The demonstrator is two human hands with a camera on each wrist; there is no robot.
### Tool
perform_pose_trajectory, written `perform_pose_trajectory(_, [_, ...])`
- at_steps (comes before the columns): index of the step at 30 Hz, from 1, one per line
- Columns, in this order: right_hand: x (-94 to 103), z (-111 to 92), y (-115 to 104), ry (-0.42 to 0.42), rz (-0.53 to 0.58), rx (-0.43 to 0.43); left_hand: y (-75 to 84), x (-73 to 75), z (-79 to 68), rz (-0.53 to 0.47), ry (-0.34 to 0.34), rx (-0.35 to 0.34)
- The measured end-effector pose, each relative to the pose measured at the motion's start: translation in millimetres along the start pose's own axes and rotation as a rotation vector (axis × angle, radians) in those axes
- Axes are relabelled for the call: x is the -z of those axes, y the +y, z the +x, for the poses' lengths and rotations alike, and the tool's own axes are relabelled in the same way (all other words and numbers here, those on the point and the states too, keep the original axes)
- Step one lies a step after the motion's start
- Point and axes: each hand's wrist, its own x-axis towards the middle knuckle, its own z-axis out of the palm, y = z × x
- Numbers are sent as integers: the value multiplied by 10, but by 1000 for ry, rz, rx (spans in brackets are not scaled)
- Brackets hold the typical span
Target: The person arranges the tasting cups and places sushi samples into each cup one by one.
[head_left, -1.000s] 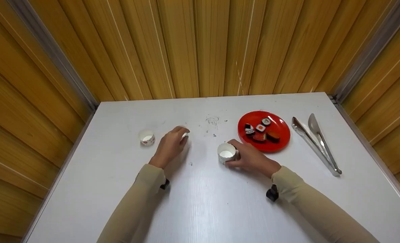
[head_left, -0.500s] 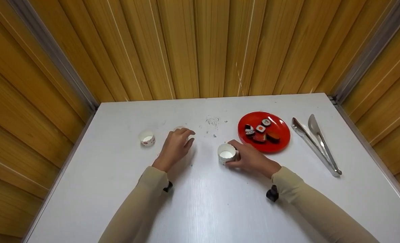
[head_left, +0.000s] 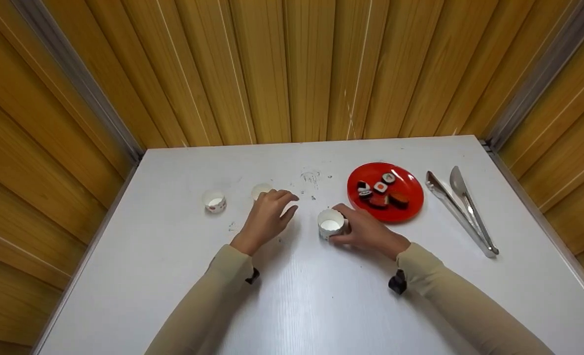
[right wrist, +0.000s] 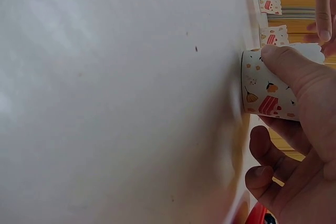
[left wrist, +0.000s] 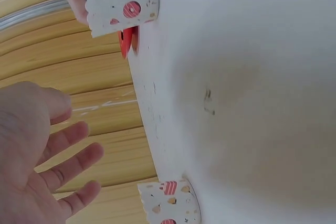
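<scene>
My right hand (head_left: 368,231) grips a white paper baking cup (head_left: 330,226), thumb and fingers around its side. In the right wrist view, that cup (right wrist: 268,90) stands on the table and carries a print of cake slices and leaves. My left hand (head_left: 267,217) hovers over the table with nothing in it, its fingers (left wrist: 73,169) loosely spread. Partly behind the left hand stands a second cup (head_left: 261,189), also visible as a patterned cup (left wrist: 170,203) in the left wrist view. A third cup (head_left: 215,202) stands further left.
A red plate (head_left: 412,207) with several sushi pieces (head_left: 380,187) lies beyond the right hand. Metal tongs (head_left: 462,212) rest at the right of the white table (head_left: 292,305). A wood-look wall (head_left: 292,69) rises behind the table's far edge.
My left hand has left the middle cup and moved right and nearer to me, uncovering that cup. My right hand and its cup have stayed in place.
</scene>
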Motion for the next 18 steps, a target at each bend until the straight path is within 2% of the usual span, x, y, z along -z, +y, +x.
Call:
perform_pose_trajectory(9, [1,12,9,-15,27,-11,162,-47,42,-38,-19,-46])
perform_pose_trajectory(18, [-5,4,12,4,34,41,343,-95,68,-136,-34,-88])
